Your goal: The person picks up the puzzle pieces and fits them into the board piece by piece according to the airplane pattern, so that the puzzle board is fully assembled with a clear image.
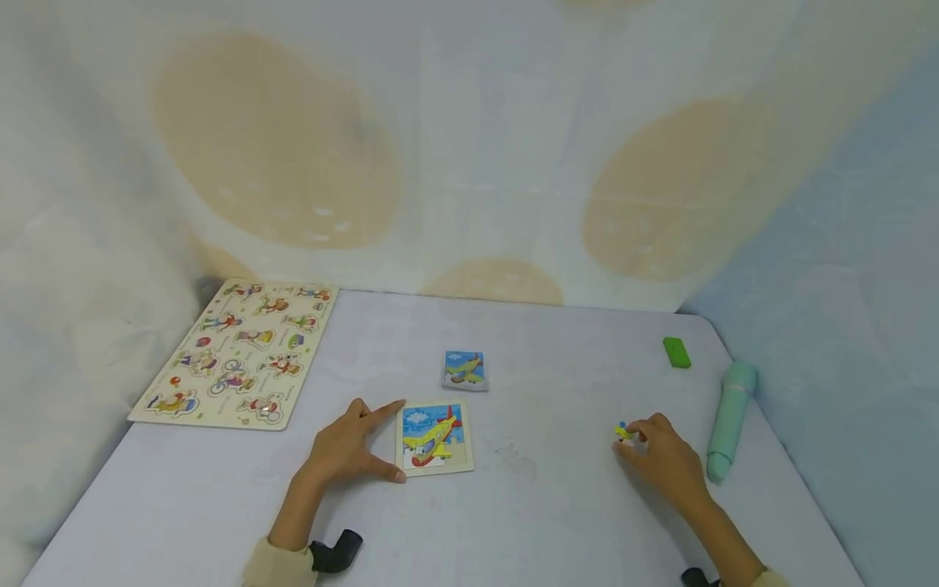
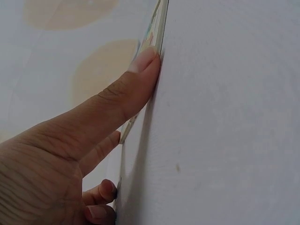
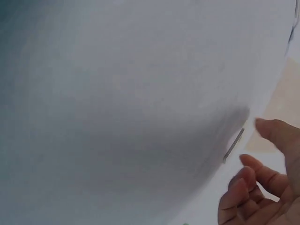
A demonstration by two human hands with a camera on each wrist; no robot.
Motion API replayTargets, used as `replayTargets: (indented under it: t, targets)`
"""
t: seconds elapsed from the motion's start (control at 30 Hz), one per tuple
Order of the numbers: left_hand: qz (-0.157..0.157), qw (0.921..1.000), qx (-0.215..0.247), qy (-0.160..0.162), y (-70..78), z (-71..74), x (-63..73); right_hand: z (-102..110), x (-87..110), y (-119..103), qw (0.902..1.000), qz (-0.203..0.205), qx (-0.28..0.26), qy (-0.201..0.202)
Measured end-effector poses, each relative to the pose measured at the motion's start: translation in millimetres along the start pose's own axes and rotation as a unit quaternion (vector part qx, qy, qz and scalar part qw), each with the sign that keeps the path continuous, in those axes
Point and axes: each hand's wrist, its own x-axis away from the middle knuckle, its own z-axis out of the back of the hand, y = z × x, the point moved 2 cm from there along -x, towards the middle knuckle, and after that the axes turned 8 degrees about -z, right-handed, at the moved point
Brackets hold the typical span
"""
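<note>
A small framed jigsaw puzzle (image 1: 434,437) with a yellow airplane on blue lies on the table, bare tan showing at its right side. My left hand (image 1: 350,447) holds this board between thumb and index finger, one at each left corner. In the left wrist view the thumb (image 2: 136,84) presses along the board's edge. Farther right, my right hand (image 1: 663,458) has thumb and index finger spread around a small puzzle piece (image 1: 623,433) with yellow on it. In the right wrist view the piece (image 3: 233,146) appears edge-on, just beyond the parted fingertips.
Behind the puzzle lies a small airplane picture stack (image 1: 465,370). A large figure puzzle board (image 1: 238,355) covers the back left. On the right are a green block (image 1: 676,352) and a mint-green cylinder (image 1: 731,421). Printed cloth walls (image 1: 499,163) enclose the table.
</note>
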Motion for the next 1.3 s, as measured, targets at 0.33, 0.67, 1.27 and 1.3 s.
replayTargets:
  t: [0.33,0.67,1.27,1.3]
  targets:
    - [0.004,1.0000,-0.003,0.003,-4.5,0.1,2.1,-1.1,-4.6,6.1,0.9960,-0.044,-0.039,-0.068]
    - [0.006,1.0000,-0.005,0.001,-3.7,1.8,0.7,-1.9,-11.5,19.0,0.9845,-0.064,-0.117,-0.114]
    - [0.002,1.0000,0.002,-0.001,0.2,-0.1,0.0,-11.9,-8.1,26.4,0.9949,0.016,-0.094,-0.032]
    - [0.002,1.0000,0.002,0.000,0.5,-0.3,-0.1,-11.4,-7.6,25.2,0.9951,0.022,-0.093,-0.027]
